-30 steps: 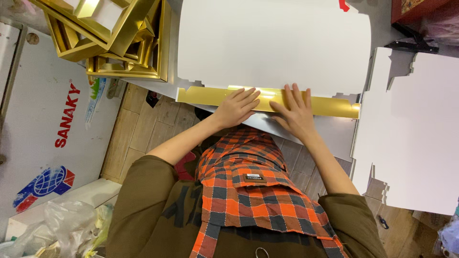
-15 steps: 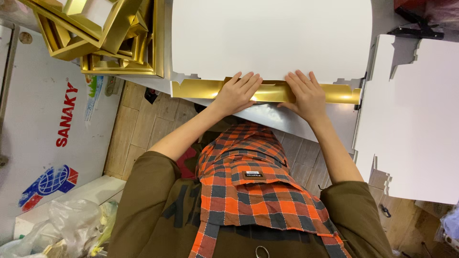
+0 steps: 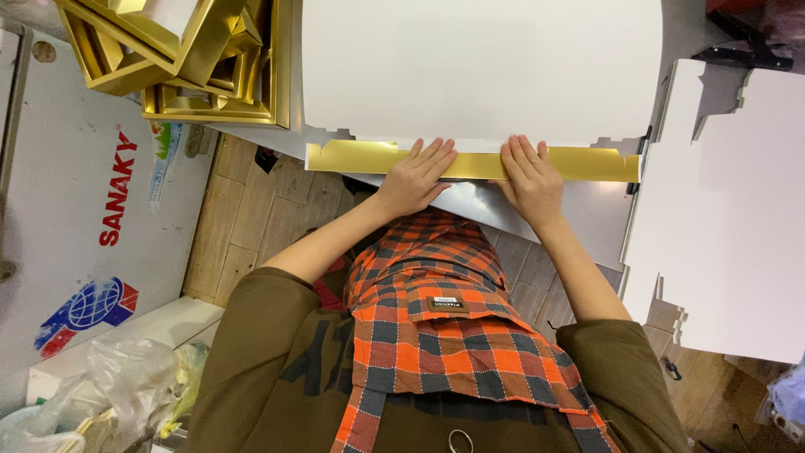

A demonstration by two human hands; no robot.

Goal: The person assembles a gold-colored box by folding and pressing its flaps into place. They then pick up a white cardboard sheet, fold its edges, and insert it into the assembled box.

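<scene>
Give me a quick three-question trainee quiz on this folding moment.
1. True or false: both hands press flat on the gold flap of the white card sheet.
2. Which hand lies nearer the stack of gold folded boxes: A left hand, B right hand?
3. What lies past the sheet's right edge?

Key: 1 true. 2 A. 3 A stack of white die-cut card blanks.

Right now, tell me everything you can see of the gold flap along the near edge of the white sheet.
The gold flap is a long, narrow, shiny strip, like foil-faced card, folded along the near edge of the big white sheet. It lies flat, running left to right, with notched ends. The left hand and right hand press on its middle, fingers spread flat. It lies over the table edge.
</scene>
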